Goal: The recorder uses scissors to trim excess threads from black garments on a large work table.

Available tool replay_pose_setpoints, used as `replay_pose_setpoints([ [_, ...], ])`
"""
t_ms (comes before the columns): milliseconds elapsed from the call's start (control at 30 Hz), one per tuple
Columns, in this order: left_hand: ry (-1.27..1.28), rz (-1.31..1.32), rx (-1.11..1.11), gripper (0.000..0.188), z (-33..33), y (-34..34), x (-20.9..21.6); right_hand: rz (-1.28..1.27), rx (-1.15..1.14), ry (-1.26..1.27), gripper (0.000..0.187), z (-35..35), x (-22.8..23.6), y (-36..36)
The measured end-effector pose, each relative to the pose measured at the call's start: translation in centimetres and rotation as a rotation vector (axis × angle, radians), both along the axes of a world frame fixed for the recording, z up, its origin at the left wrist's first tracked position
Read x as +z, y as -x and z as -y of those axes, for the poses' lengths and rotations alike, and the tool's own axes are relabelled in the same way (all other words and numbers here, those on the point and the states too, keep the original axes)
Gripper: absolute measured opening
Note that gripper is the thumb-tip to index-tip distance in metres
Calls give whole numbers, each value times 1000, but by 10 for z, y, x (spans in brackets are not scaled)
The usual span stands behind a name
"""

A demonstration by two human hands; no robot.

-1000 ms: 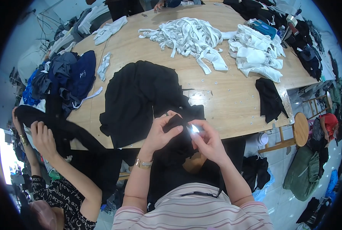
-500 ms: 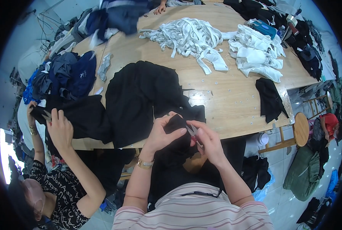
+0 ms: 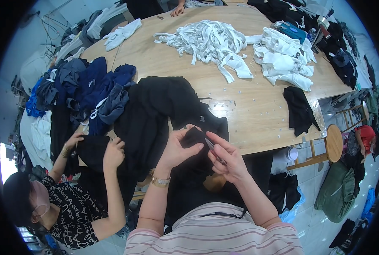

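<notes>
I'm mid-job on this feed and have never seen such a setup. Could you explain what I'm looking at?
There is no machine here, just a person's two bare hands. The view comes from a wide fisheye camera worn on that person's head, looking down, so straight edges bend near the rim.

The left hand pinches a black cloth. The right hand holds small scissors beside it; whether the blades touch the cloth is hard to tell.

On the wooden table lie a black fabric heap, navy and grey garments, a tangle of white strips and a white fabric pile. At left, a co-worker handles another black piece.
</notes>
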State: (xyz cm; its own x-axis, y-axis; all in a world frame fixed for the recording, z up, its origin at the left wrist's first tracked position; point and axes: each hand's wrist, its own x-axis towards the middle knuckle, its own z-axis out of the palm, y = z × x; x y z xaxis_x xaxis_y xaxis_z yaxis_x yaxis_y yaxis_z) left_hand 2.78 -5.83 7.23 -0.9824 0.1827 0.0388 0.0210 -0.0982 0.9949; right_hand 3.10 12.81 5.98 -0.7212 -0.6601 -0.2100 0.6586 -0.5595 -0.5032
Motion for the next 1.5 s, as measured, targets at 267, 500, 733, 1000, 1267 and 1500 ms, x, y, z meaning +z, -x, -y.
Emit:
replay_pose_setpoints([
  [267, 27, 31, 27, 15, 4, -1, 3, 16, 7, 10, 39, -6, 6, 2],
  [500, 51, 4, 17, 15, 5, 0, 1, 31, 17, -4, 38, -5, 4, 0],
  [733, 105, -36, 9, 15, 6, 1, 2, 40, 25, -28, 37, -4, 5, 0],
  [1000, 130, -73, 7, 15, 6, 3, 3, 77, 36, -11, 37, -4, 5, 0],
  [1267, 111, -5, 4, 14, 4, 3, 4, 141, 32, 44, 36, -2, 6, 1],
  [1500, 80, -31, -15, 14, 5, 4, 2, 65, -25, 10, 35, 3, 2, -2],
])
